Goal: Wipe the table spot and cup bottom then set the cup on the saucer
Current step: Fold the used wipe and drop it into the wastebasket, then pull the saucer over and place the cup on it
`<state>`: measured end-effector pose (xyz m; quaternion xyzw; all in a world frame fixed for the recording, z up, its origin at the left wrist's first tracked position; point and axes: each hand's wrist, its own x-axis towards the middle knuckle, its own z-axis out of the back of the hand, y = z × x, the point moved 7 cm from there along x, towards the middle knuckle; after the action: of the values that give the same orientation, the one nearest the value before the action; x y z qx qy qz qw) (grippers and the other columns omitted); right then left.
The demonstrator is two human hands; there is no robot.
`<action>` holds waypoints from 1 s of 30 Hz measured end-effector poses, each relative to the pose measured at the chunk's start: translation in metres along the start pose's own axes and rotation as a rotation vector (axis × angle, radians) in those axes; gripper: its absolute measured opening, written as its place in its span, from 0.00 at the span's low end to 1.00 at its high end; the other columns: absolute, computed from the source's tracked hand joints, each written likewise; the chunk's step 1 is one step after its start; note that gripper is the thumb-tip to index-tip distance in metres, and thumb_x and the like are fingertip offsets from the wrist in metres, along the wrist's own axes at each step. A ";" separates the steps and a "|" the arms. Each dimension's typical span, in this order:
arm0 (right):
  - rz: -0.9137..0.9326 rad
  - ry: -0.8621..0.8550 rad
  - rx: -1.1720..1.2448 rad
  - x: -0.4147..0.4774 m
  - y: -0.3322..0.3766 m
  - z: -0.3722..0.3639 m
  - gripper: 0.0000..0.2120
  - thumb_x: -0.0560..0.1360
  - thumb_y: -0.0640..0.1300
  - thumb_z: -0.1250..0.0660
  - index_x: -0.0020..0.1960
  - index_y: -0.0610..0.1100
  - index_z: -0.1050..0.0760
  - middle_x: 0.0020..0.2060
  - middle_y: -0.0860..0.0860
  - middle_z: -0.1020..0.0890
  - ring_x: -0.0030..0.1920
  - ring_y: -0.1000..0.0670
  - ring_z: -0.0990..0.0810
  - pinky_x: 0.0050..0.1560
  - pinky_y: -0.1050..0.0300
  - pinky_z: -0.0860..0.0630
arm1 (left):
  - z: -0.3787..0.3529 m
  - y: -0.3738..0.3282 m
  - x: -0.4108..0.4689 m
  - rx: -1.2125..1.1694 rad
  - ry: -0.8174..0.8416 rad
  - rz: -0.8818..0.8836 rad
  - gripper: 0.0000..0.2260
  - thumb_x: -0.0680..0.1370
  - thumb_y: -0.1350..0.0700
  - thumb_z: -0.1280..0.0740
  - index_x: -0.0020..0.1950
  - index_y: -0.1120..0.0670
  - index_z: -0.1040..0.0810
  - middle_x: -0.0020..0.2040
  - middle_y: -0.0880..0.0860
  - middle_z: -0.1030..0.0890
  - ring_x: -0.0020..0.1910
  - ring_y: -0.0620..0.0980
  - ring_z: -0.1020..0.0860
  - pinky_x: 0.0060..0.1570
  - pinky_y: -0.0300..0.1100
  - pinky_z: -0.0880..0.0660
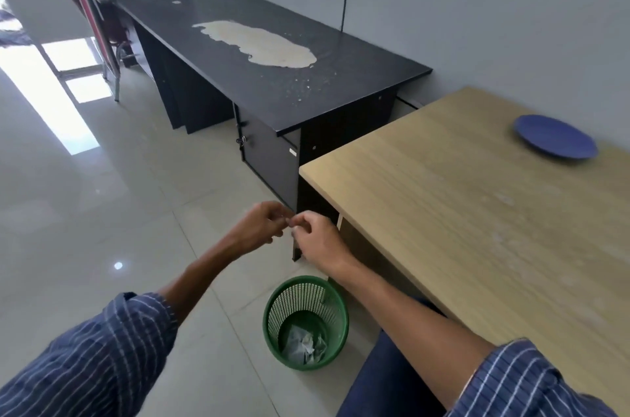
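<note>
Currently both grips meet fingertip to fingertip above the green bin [305, 322]; left hand [260, 227] and right hand [315, 237] are curled, contents too small to tell. Blue saucer [555, 137] lies far right on the worktop [477, 218], nearer the right hand, round and bare. No cup visible.

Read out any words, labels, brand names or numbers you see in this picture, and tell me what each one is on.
No readable text anywhere in the view.
Small pale sticker on the black desk, on its side panel: too small and blurred to read.
Blue saucer: plain, no markings.
Green wastebasket: no label visible; the crumpled wrappers inside show no legible print.
Light wooden table: no text.
</note>
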<state>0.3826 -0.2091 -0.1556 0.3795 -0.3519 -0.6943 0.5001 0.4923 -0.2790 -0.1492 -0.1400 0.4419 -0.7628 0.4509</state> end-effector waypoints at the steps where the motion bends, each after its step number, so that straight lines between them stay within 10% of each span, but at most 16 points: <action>1: 0.032 -0.005 0.007 -0.003 0.016 0.006 0.12 0.80 0.45 0.40 0.60 0.46 0.23 0.46 0.48 0.17 0.45 0.48 0.17 0.47 0.47 0.17 | 0.014 -0.011 -0.001 0.043 -0.032 -0.031 0.08 0.79 0.56 0.34 0.56 0.55 0.19 0.51 0.52 0.17 0.48 0.51 0.17 0.43 0.42 0.20; 9: 0.235 -0.178 -0.016 -0.036 0.099 0.123 0.11 0.79 0.45 0.39 0.57 0.45 0.21 0.46 0.47 0.15 0.43 0.49 0.15 0.47 0.46 0.16 | 0.070 -0.142 0.008 0.077 -0.199 -0.280 0.05 0.75 0.54 0.32 0.46 0.46 0.18 0.38 0.48 0.15 0.37 0.44 0.17 0.37 0.39 0.22; 21: -0.091 -0.640 -0.144 -0.116 -0.019 0.413 0.09 0.77 0.41 0.40 0.53 0.44 0.22 0.47 0.42 0.15 0.43 0.42 0.16 0.39 0.48 0.18 | -0.152 -0.353 0.102 -0.129 0.232 -0.352 0.08 0.77 0.59 0.35 0.52 0.57 0.20 0.47 0.57 0.17 0.39 0.50 0.18 0.39 0.42 0.20; 30: -0.264 -0.796 -0.077 -0.155 -0.104 0.516 0.09 0.77 0.41 0.39 0.53 0.44 0.22 0.47 0.44 0.15 0.40 0.46 0.18 0.40 0.49 0.18 | -0.247 -0.389 0.191 -0.161 0.172 -0.170 0.05 0.75 0.64 0.35 0.42 0.60 0.31 0.39 0.60 0.28 0.39 0.60 0.20 0.47 0.50 0.19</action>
<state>-0.0830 0.0226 0.0206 0.1047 -0.4397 -0.8575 0.2457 0.0152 -0.2197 -0.0140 -0.1466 0.5251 -0.7695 0.3326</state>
